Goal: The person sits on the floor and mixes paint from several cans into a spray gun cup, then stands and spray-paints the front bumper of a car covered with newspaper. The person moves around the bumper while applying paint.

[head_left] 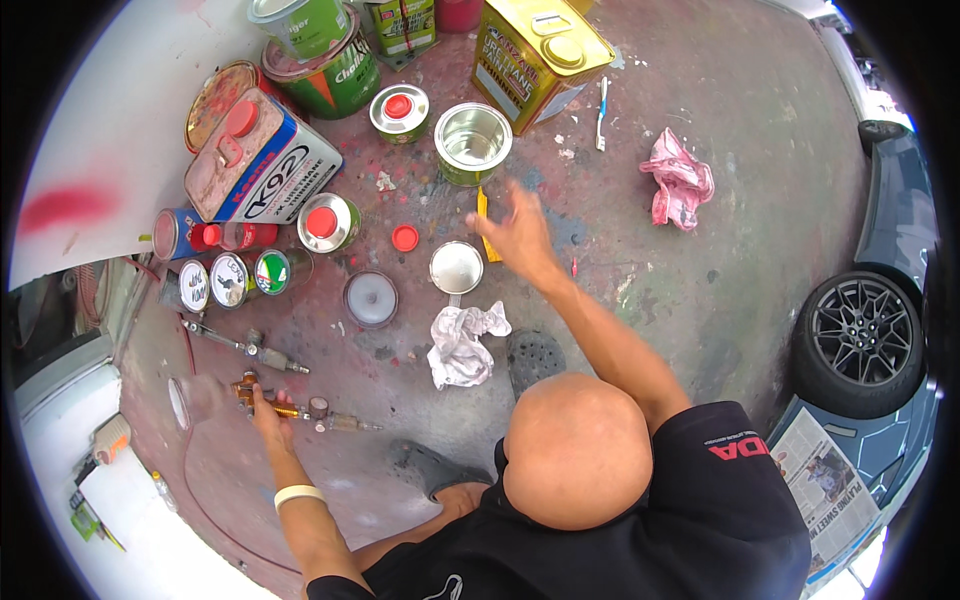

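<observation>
Left hand (272, 418) is wrapped round a bronze-coloured metal spray gun with a small gauge (289, 410), over by the floor's left edge. Right hand (520, 237) is blurry, fingers spread, just above a flat yellow stick (487, 228); doesn't look like it's gripping anything. Beside the gun there's a pale see-through cup (181, 403), too blurred to tell if it's attached or has anything in it.

I'd call it mid-job: gun's in hand, containers are open, but can't say how much is left. Nearest the stick, a round silver metal cup (456, 266) looks pale inside, contents unclear. A round grey tub (371, 299) could be filled or lidded, hard to say. The open round metal can (473, 138) beyond shows shiny walls, fill level unclear. There's a loose red cap (404, 237) on the floor, while two round silver-topped tins (399, 108) (325, 222) have theirs on. Further back toward the wall, the white rectangular tin with a blue stripe (262, 165) is capped too.
</observation>
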Available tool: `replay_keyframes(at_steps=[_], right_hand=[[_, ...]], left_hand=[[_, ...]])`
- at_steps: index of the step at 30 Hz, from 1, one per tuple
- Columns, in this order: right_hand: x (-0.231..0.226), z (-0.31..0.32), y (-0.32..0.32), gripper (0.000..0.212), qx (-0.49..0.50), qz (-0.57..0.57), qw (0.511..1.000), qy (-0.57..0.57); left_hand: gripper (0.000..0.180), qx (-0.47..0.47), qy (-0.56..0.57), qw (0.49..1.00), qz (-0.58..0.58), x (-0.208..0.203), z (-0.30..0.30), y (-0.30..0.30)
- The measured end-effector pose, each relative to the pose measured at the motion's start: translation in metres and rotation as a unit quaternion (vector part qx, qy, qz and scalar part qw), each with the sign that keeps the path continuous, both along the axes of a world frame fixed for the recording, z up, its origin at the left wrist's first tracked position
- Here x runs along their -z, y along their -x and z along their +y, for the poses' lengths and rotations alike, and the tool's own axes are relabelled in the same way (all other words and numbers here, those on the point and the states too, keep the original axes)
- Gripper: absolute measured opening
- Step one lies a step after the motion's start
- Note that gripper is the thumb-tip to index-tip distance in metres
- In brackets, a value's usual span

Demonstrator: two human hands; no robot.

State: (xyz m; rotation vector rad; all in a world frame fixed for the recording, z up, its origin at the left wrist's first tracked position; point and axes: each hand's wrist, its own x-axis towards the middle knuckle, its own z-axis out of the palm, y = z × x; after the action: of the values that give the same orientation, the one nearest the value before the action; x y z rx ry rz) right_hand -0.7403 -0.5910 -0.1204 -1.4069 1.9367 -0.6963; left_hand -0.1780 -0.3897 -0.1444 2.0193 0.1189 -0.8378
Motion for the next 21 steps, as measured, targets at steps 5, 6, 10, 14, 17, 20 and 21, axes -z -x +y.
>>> replay_keyframes(at_steps=[5, 6, 10, 14, 17, 20, 21], right_hand=[[0.006, -0.074, 0.017, 0.118, 0.017, -0.085, 0.979, 0.182], [0.002, -0.081, 0.023, 0.115, -0.014, -0.162, 0.97, 0.179], [-0.015, -0.08, 0.012, 0.106, -0.042, -0.156, 0.973, 0.167], [-0.042, -0.067, 0.017, 0.111, -0.077, -0.112, 0.967, 0.213], [-0.067, -0.065, 0.012, 0.117, -0.141, -0.081, 0.962, 0.219], [-0.086, -0.045, 0.0, 0.119, -0.196, -0.073, 0.956, 0.208], [-0.094, -0.039, -0.001, 0.12, -0.195, -0.094, 0.957, 0.195]], left_hand=[[0.03, 0.024, 0.034, 0.999, 0.025, -0.009, 0.008, 0.019], [0.028, 0.037, 0.054, 0.998, 0.019, -0.019, 0.008, 0.037], [0.027, 0.047, 0.096, 0.993, -0.054, -0.056, 0.021, 0.071], [0.03, 0.134, 0.045, 0.987, -0.083, -0.105, 0.009, 0.139], [0.028, 0.179, 0.064, 0.977, -0.102, -0.12, 0.003, 0.187], [0.024, 0.241, 0.096, 0.952, -0.161, -0.117, 0.007, 0.214], [0.023, 0.262, 0.1, 0.944, -0.173, -0.118, 0.011, 0.221]])
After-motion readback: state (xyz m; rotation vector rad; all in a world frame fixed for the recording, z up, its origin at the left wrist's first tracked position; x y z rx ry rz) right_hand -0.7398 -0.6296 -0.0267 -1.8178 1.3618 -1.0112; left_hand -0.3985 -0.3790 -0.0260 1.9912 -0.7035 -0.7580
